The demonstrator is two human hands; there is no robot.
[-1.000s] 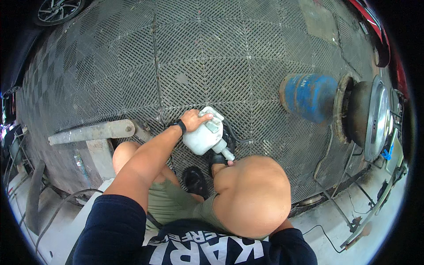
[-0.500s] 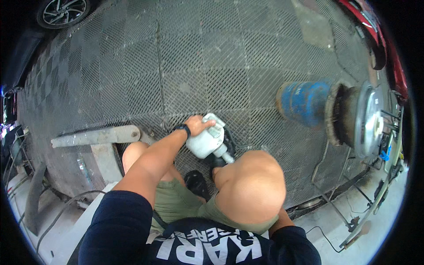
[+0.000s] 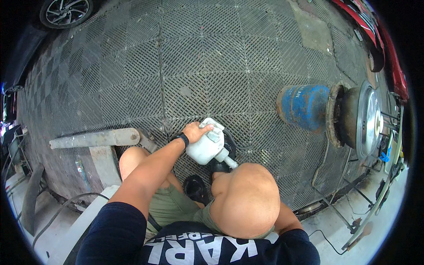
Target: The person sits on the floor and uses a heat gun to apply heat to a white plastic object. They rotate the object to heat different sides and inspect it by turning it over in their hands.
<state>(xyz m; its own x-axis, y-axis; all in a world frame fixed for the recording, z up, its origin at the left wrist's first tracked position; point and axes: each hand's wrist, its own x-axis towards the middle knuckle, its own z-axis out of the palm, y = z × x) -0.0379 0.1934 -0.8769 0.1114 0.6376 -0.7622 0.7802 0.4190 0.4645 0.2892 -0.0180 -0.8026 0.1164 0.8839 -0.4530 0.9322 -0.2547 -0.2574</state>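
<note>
My left hand (image 3: 197,131) is closed over the top edge of a white plastic tank (image 3: 202,149), with a dark band round the wrist. The tank is tilted; its narrow neck (image 3: 225,157) points toward my right knee, and a flat tab sticks up beside my fingers. A dark hose or cable (image 3: 238,145) lies on the floor just past the tank. Only the forearm of my right arm (image 3: 289,216) shows, beside my right knee; the hand itself is hidden behind the leg.
Grey grid tiles (image 3: 212,70) cover the floor. At right a rusty blue gas cylinder (image 3: 302,108) stands beside a burner with a lidded metal pot (image 3: 357,119). A metal arm (image 3: 95,138) lies at left. A car wheel (image 3: 66,12) and red car parts (image 3: 371,31) border the far side.
The tank has moved slightly down and tilted a little in my left hand. My view has shifted a little; my knees sit slightly lower and further left.
</note>
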